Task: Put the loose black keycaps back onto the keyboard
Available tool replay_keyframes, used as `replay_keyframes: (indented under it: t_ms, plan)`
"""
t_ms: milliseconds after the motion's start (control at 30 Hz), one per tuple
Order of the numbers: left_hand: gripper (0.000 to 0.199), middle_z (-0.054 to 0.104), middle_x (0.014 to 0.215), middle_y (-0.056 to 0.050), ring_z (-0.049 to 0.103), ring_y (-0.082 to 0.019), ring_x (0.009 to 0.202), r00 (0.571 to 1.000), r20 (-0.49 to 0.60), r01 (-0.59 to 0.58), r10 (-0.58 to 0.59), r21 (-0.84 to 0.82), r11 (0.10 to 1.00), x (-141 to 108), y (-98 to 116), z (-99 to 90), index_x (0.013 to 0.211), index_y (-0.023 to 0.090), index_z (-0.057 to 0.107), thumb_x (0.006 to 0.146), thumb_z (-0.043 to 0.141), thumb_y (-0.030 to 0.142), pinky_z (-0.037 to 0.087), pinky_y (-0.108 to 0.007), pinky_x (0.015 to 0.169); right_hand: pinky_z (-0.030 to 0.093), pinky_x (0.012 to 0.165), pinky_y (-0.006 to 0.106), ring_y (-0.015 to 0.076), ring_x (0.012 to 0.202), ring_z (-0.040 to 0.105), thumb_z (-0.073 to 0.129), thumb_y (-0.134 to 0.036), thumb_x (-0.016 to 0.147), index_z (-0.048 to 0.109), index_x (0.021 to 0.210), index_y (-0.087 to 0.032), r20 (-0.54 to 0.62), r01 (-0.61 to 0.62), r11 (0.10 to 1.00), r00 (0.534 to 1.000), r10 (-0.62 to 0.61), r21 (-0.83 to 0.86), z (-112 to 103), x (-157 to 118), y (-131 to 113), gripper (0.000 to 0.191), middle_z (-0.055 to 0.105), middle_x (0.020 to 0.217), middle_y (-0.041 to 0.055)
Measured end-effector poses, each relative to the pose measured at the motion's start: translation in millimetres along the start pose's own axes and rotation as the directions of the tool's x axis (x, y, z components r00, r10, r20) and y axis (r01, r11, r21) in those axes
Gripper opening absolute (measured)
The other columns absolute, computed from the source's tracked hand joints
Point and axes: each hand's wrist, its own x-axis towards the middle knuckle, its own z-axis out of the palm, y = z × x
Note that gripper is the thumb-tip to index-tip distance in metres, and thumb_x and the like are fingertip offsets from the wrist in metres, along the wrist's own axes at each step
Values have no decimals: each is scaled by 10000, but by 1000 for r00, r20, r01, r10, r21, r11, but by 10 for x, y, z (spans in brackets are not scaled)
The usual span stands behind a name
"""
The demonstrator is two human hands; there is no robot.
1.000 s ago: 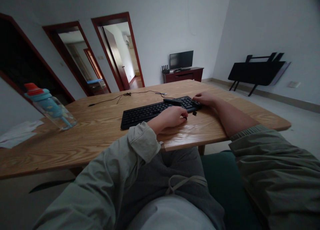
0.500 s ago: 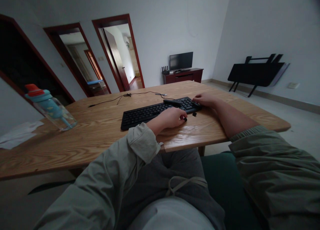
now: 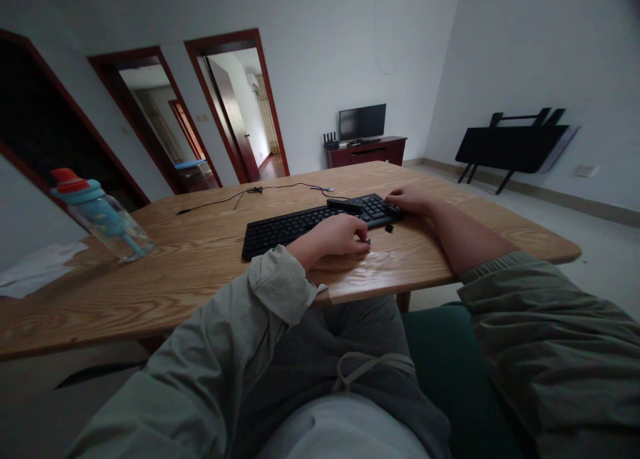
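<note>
A black keyboard (image 3: 280,232) lies at an angle near the table's front edge. My left hand (image 3: 340,236) is in front of it, thumb and fingertips pinched on a small dark keycap (image 3: 369,241) low over the wood. At the keyboard's right end, my right hand (image 3: 410,199) is closed over the edge, its fingertips on the number pad; the underside of its grip is hidden. Another black keycap (image 3: 389,228) sits loose on the table between my hands. Across the keyboard's upper keys rests a dark, elongated object (image 3: 345,204) whose kind I cannot make out.
A black cable (image 3: 235,196) trails over the wooden table (image 3: 200,272) behind the keyboard. To the left stand a clear bottle with a red and blue top (image 3: 107,216) and some white paper (image 3: 37,269). A small pale item (image 3: 323,189) lies behind the keyboard.
My left hand has turned slightly, and the keycap in its fingertips now shows a greyer side and sits slightly lower. My right hand stays where it was.
</note>
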Motion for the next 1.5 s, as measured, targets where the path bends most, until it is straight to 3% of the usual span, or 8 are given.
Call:
replay_keyframes:
  t_ms: [200, 367, 500, 600, 700, 867, 1167, 1500]
  plan:
    - [266, 716, 994, -50, 638, -178, 838, 999, -34, -31, 28, -85, 996, -14, -27, 21, 1077, 192, 688, 826, 647, 268, 465, -291, 780, 488, 778, 348, 263, 912, 647, 544, -440, 870, 733, 938, -176, -1, 18, 1000, 1000, -18, -5, -5, 6, -1, 332, 728, 1002, 115]
    - [228, 725, 965, -45, 639, -180, 839, 995, -27, -100, 99, -47, 994, 35, -56, 100, 1033, 195, 725, 845, 612, 256, 463, -292, 785, 484, 767, 335, 255, 897, 650, 543, -454, 869, 737, 951, -170, -5, -2, 1000, 1000, 2, -4, -5, -4, -17, 354, 730, 990, 109]
    - [202, 729, 950, -34, 634, -173, 829, 993, -69, -99, 99, 1, 995, 18, -136, -7, 980, 206, 741, 820, 632, 262, 453, -279, 760, 491, 787, 329, 254, 913, 652, 554, -460, 864, 746, 951, -182, -8, -1, 1000, 1000, 1, 3, -4, -1, -10, 349, 731, 998, 102]
    - [218, 727, 925, -34, 624, -158, 799, 989, -148, 0, -3, -23, 1000, -133, -381, -208, 979, 195, 743, 833, 639, 319, 446, -264, 728, 495, 812, 341, 261, 931, 656, 564, -461, 859, 749, 942, -200, -12, 24, 1000, 1000, -24, -5, -1, 8, 1, 330, 731, 1018, 100]
    - [259, 726, 877, -40, 610, -148, 763, 950, -230, 193, -210, -95, 977, -395, -756, -361, 964, 173, 752, 836, 648, 372, 441, -254, 709, 500, 808, 355, 270, 932, 658, 563, -450, 857, 746, 947, -196, -21, 27, 1000, 999, -27, -9, 2, 8, -1, 326, 730, 1021, 105]
    - [283, 724, 829, -37, 578, -135, 673, 909, -182, 350, -374, -151, 925, -721, -1180, -309, 985, 167, 766, 818, 676, 377, 421, -252, 654, 498, 797, 354, 272, 934, 652, 553, -460, 860, 744, 957, -189, -29, -6, 1000, 1000, 6, -12, -1, -11, -11, 345, 730, 1012, 106]
    - [277, 751, 950, -46, 655, -185, 824, 952, -167, 254, -256, -33, 967, -560, -1105, -131, 1014, 201, 777, 858, 637, 383, 474, -285, 787, 490, 749, 346, 256, 865, 642, 544, -487, 845, 735, 907, -204, -19, -2, 1000, 1000, 1, -7, 26, 17, 44, 347, 721, 943, 86]
    - [279, 752, 1044, -28, 679, -184, 952, 975, -116, 198, -189, 68, 978, -636, -1026, -176, 1028, 212, 768, 867, 555, 293, 494, -274, 871, 495, 777, 352, 262, 883, 646, 550, -476, 853, 744, 942, -186, -17, 6, 1000, 1000, -6, 8, -13, -47, -35, 360, 725, 970, 98]
